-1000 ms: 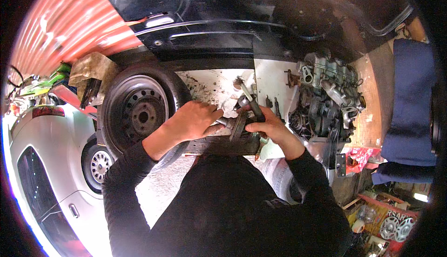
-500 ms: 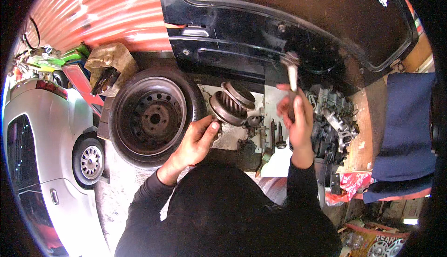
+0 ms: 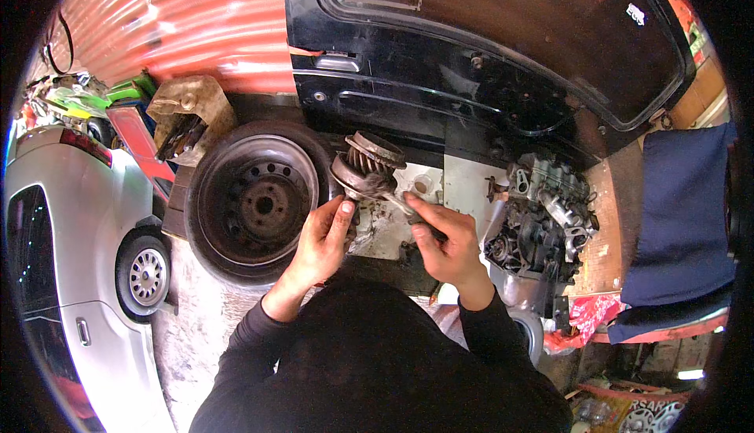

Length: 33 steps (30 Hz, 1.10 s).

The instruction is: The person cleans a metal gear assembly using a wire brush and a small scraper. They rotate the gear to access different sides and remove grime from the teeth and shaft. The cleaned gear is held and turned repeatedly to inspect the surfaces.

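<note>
My left hand [image 3: 320, 243] is closed around the lower end of a dark gear shaft [image 3: 364, 164]. The shaft carries slanted teeth between wider rings and leans in front of the wheel's right edge. In my right hand [image 3: 451, 246] is a small paintbrush [image 3: 399, 200], its handle gripped between thumb and fingers. The brush's dark bristles lie against the right side of the gear shaft, just under the teeth. My fingers cover most of the handle and the shaft's lower part.
A steel wheel with tyre [image 3: 263, 197] lies left of my hands. An engine block [image 3: 542, 225] stands at the right, beside a dark blue cloth [image 3: 677, 213]. A black vehicle tailgate [image 3: 416, 91] leans at the back. Far left is a silver car [image 3: 98, 252].
My right hand has come left and down, bringing the brush from beside the tailgate onto the gear shaft. My left hand and the shaft have shifted slightly left.
</note>
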Tool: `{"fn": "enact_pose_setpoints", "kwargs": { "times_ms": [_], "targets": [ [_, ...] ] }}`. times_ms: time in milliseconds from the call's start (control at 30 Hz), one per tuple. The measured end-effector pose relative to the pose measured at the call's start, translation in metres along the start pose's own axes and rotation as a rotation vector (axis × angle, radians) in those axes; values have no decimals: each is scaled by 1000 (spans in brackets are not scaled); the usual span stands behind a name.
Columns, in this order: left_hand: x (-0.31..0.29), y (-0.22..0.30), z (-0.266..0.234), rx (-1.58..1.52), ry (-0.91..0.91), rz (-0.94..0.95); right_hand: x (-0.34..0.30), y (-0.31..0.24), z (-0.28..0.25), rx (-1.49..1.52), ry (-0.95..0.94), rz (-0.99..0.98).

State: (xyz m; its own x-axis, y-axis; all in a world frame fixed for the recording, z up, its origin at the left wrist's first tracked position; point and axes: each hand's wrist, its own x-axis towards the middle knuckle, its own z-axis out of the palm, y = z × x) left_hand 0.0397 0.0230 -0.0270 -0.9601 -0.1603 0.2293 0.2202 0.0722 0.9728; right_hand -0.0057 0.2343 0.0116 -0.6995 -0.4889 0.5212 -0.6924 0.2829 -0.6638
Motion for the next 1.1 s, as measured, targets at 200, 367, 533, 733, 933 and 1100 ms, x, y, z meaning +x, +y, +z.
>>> {"fn": "enact_pose_setpoints", "kwargs": {
  "times_ms": [200, 367, 533, 733, 933, 1100],
  "targets": [
    [-2, -8, -10, 106, -31, 2, -16, 13, -1, -32, 104, -38],
    [-2, -8, -12, 190, 32, 52, 2, -19, -15, -193, 2, 28],
    [0, -7, -13, 288, 111, 129, 11, -9, -19, -188, 283, 85],
    [6, -2, -15, 320, 175, 169, 3, -14, 8, -226, 154, 91],
    [6, -11, -15, 266, 227, 181, 3, -18, 21, -128, 235, 12],
    [3, -5, -15, 267, 247, 188, 0, 2, 26, -48, 242, 303]
  ]
}}
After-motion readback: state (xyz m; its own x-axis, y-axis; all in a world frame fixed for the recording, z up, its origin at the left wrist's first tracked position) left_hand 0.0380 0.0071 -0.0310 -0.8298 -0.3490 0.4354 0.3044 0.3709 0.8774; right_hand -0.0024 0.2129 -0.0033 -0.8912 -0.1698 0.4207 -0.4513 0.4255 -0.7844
